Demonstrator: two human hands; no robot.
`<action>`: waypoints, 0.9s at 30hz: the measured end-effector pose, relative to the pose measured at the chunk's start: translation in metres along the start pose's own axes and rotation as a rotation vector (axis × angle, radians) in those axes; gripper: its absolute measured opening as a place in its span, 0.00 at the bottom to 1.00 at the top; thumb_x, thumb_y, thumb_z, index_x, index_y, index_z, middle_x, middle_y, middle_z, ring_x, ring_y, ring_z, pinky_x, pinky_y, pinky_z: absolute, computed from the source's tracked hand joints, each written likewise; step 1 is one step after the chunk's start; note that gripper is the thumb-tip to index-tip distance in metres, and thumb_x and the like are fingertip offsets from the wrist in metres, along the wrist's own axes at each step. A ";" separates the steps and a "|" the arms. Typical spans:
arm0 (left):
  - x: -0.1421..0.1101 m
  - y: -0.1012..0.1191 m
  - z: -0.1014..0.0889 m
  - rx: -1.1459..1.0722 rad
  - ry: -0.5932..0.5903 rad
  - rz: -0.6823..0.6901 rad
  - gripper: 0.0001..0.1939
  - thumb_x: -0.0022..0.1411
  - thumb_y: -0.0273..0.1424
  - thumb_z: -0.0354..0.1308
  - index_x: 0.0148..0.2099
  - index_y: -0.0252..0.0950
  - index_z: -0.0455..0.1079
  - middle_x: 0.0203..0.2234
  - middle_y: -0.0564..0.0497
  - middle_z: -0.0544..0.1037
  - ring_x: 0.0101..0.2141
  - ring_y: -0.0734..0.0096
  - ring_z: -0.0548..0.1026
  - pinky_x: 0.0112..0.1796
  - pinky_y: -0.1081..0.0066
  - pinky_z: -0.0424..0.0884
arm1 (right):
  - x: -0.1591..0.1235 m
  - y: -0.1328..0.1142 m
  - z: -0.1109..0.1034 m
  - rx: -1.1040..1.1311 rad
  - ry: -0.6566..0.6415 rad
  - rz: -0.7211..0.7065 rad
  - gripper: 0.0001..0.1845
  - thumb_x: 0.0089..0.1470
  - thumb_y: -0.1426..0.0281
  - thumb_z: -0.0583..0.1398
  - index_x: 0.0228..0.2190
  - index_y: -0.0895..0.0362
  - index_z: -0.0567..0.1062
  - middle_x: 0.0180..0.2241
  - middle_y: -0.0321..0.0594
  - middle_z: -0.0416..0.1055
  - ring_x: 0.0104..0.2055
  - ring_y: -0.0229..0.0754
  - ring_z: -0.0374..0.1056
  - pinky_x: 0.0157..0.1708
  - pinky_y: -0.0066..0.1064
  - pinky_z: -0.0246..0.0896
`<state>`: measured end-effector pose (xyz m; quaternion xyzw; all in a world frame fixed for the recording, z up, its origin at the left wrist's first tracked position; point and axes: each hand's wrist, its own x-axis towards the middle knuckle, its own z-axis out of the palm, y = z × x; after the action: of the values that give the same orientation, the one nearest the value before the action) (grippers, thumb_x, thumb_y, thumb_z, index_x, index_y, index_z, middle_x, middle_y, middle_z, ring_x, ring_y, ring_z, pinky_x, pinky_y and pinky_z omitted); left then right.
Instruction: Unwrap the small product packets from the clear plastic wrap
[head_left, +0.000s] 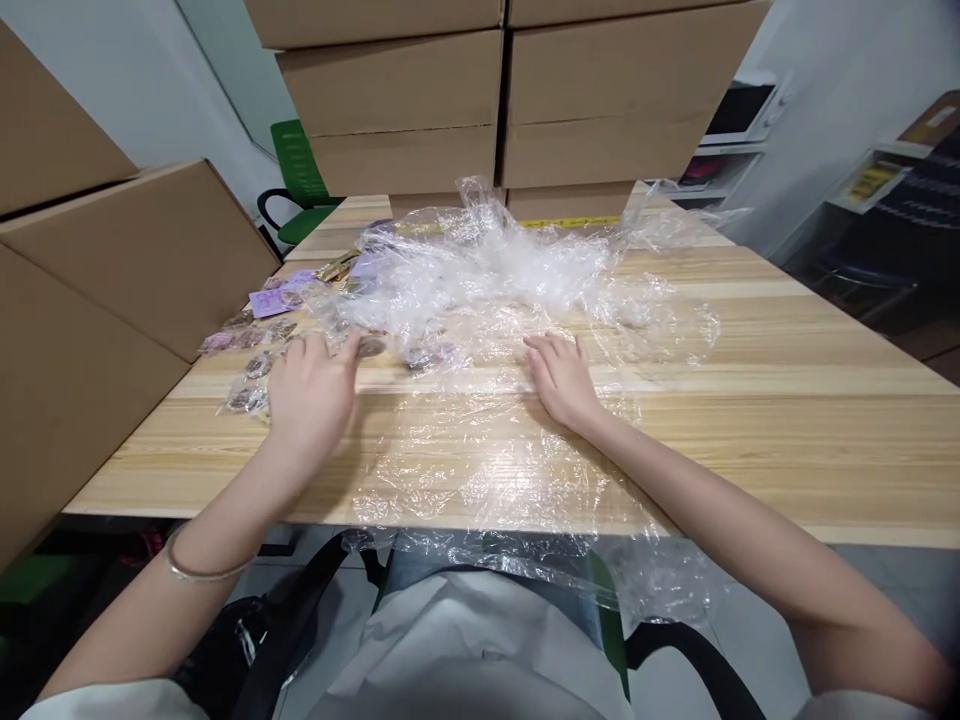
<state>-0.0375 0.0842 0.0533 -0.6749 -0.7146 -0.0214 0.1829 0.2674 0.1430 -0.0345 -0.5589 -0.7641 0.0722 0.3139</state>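
My left hand (pixel 311 388) is over the left part of the table, thumb apart from the fingers, beside small clear-wrapped packets (pixel 259 364). Its fingertips partly hide what lies under them; a brown packet (pixel 370 345) shows by the thumb. My right hand (pixel 561 377) lies with fingers stretched out on a thin clear plastic sheet (pixel 510 435). That sheet spreads over the middle of the table and hangs over the front edge. Crumpled clear plastic bags (pixel 502 265) are heaped behind both hands.
Purple cards (pixel 271 302) and gold strips (pixel 339 268) lie at the back left of the wooden table (pixel 787 430). A large cardboard box (pixel 142 280) borders the left side. Stacked cartons (pixel 405 110) stand behind, near a green chair (pixel 300 175).
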 end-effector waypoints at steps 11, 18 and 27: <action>-0.030 0.141 0.009 -0.645 -0.378 0.619 0.24 0.66 0.28 0.49 0.64 0.37 0.64 0.40 0.41 0.70 0.41 0.54 0.69 0.40 0.61 0.69 | -0.051 -0.009 -0.054 0.366 -0.526 -0.045 0.32 0.60 0.59 0.61 0.64 0.48 0.63 0.53 0.44 0.74 0.48 0.48 0.73 0.47 0.44 0.73; -0.015 0.129 0.014 -1.201 -0.799 0.156 0.30 0.63 0.29 0.53 0.68 0.39 0.60 0.44 0.40 0.74 0.33 0.64 0.75 0.30 0.67 0.73 | -0.071 0.019 -0.054 0.052 -0.406 -0.285 0.29 0.67 0.72 0.48 0.65 0.39 0.59 0.63 0.38 0.63 0.62 0.49 0.62 0.56 0.49 0.65; -0.018 0.125 0.019 -1.480 -0.648 -0.119 0.21 0.61 0.26 0.61 0.57 0.35 0.71 0.37 0.46 0.72 0.32 0.70 0.74 0.35 0.67 0.72 | -0.084 0.029 -0.056 0.049 -0.107 -0.147 0.19 0.67 0.59 0.53 0.54 0.43 0.76 0.46 0.38 0.79 0.46 0.47 0.75 0.45 0.46 0.75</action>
<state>0.0800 0.0834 0.0039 -0.5545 -0.5676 -0.3019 -0.5284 0.3373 0.0642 -0.0366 -0.4889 -0.8167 0.0978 0.2906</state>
